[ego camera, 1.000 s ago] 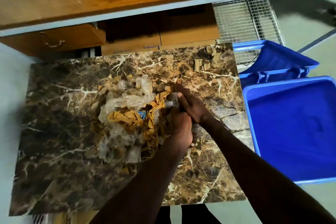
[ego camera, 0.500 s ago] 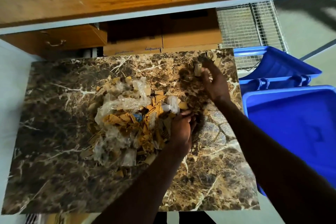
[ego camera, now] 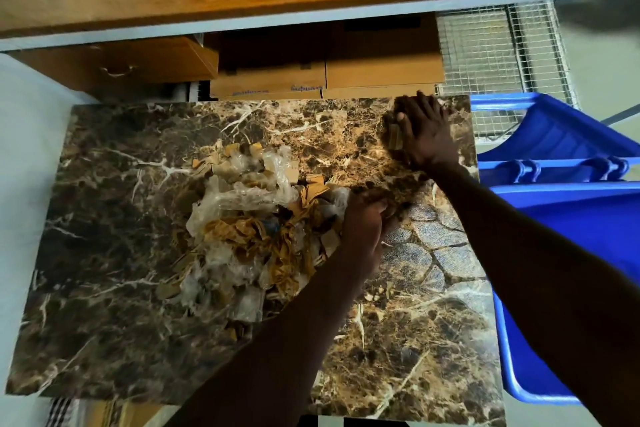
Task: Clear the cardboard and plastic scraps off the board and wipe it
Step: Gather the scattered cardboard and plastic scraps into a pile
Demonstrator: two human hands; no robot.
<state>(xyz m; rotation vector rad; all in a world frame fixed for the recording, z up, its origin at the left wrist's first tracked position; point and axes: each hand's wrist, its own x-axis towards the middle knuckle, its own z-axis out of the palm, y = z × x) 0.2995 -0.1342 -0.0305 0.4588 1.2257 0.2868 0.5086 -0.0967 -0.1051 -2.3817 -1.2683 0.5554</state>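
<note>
A person gathers scraps on a marble-patterned board [ego camera: 145, 288], the job plainly in its early stage. The main scrap pile [ego camera: 252, 232], crumpled clear plastic mixed with torn brown cardboard, sits heaped at the middle of the board, none of it yet in the blue bin [ego camera: 568, 218] that stands just off the board's right edge. The left hand [ego camera: 363, 232] presses against the pile's right side, its fingers curled down toward the scraps; whether they grip any cannot be told. The right hand [ego camera: 424, 135] lies spread, fingers wide, over a few stray cardboard pieces [ego camera: 394, 139] at the board's far right corner, apparently to draw them toward the heap. Still to come, by the look of it: collecting the outliers, lifting the heap off the board, and wiping the surface, for which no cloth is in view. Cardboard boxes [ego camera: 329, 76] sit beyond the board's far edge
</note>
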